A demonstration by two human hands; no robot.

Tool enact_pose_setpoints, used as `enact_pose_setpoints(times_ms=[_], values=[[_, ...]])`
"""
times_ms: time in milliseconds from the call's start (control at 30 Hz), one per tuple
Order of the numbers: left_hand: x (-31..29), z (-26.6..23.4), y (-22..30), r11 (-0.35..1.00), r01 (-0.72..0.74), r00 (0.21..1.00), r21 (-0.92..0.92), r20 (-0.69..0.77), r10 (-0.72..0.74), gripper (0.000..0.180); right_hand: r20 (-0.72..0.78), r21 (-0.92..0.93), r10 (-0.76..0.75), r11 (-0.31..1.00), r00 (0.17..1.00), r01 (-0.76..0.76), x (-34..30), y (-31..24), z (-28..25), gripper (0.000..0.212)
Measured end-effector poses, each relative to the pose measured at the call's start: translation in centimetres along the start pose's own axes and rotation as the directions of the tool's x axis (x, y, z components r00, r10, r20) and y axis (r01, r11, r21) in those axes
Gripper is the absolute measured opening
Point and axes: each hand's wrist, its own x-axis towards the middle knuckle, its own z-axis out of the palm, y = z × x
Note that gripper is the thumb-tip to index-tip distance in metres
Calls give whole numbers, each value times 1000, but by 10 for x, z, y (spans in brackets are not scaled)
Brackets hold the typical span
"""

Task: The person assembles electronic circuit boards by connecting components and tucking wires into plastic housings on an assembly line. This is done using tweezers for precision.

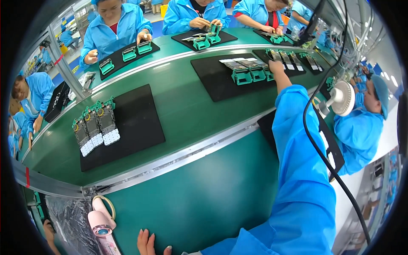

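Observation:
My right arm stretches far across the belt, and my right hand (276, 67) is at the right end of a black mat (208, 83). It is close beside a row of circuit boards with green plastic frames (258, 74); its fingertips are too small and partly hidden to show a grip. My left hand (154, 244) lies at the lower edge on the green worktop (199, 187), fingers stretched out and nothing visible in them. Part of that hand is cut off by the frame.
Another black mat (142, 114) on the belt carries boards with white pads (97, 127). A pink handheld fan (101, 219) lies by clear plastic bags (70, 221). A black cable (316, 140) hangs over my right arm, near a white fan (341, 98). Co-workers in blue sit opposite and at right.

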Motion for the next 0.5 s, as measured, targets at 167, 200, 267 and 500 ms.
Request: enact_pose_setpoints(times_ms=[167,200,267,500], values=[[5,10,0,1000,-1,1000,9,5,1,60,184,131,100,983,978,-125,21,32,-11,56],[3,9,5,999,19,1000,49,9,-19,60,279,301,110,933,954,-195,6,14,-3,55],[4,9,12,998,13,1000,53,12,-14,61,372,442,121,849,920,-290,-3,9,-17,49],[11,10,37,998,26,999,49,25,-28,60,490,432,-194,901,850,-43,-72,-90,38,43]])
